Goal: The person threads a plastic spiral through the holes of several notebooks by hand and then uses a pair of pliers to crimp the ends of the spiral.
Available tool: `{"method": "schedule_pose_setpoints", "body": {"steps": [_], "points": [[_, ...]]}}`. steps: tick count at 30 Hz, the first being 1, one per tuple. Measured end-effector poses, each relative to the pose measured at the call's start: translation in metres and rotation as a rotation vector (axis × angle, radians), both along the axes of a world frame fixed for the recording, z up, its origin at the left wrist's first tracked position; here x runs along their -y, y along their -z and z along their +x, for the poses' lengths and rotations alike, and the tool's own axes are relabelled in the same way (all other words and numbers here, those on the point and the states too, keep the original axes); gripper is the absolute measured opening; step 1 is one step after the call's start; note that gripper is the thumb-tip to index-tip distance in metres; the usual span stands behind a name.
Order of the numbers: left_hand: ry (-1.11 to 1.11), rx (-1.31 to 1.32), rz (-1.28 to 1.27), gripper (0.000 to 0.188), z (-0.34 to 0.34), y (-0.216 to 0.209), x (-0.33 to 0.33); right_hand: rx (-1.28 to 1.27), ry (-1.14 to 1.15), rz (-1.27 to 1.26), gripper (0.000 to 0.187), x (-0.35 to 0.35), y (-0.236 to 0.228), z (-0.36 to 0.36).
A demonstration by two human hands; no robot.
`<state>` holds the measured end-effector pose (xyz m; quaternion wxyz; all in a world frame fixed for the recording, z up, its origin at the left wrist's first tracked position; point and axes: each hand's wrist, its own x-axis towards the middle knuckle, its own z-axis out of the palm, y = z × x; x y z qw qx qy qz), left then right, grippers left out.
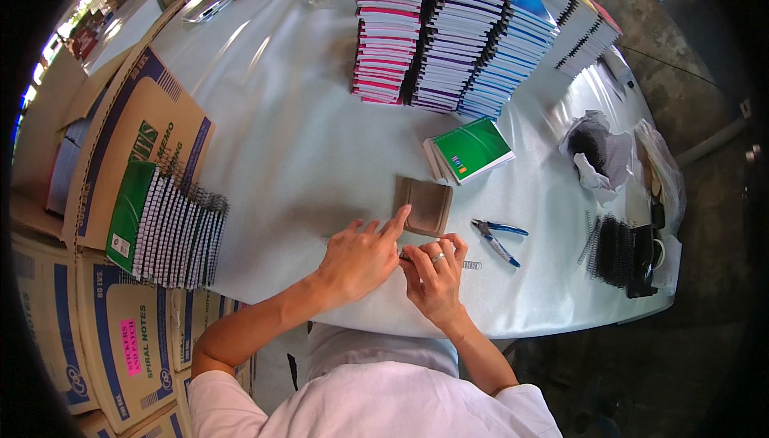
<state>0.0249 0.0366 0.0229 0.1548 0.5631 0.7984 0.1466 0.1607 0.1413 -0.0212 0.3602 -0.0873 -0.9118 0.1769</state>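
My left hand [358,260] reaches over the table with its fingers stretched out, the index fingertip at the near left part of a small brown block [424,207] with a raised rim. Close beside it, my right hand [435,276] is closed in a pinch on a thin spiral wire coil [473,265], whose end sticks out to the right past the fingers. The rest of the coil is hidden by my hands. Blue-handled cutting pliers [498,241] lie to the right. Behind the block rests a small pad of pages with a green cover [473,152].
Tall stacks of spiral notebooks [390,37] stand at the back. Left, more bound notebooks [178,226] lean by a cardboard box [152,109], with stacked cartons [120,342] below. At right are a crumpled paper-lined container [597,156] and a bunch of black coils [613,254].
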Motion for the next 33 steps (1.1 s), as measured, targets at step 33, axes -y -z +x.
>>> {"method": "schedule_pose_setpoints", "body": {"steps": [33], "points": [[0.243,-0.159,0.099,0.068,-0.054,0.019,0.009,0.724,-0.722,-0.728,0.053,-0.111,-0.052,-0.023]]}}
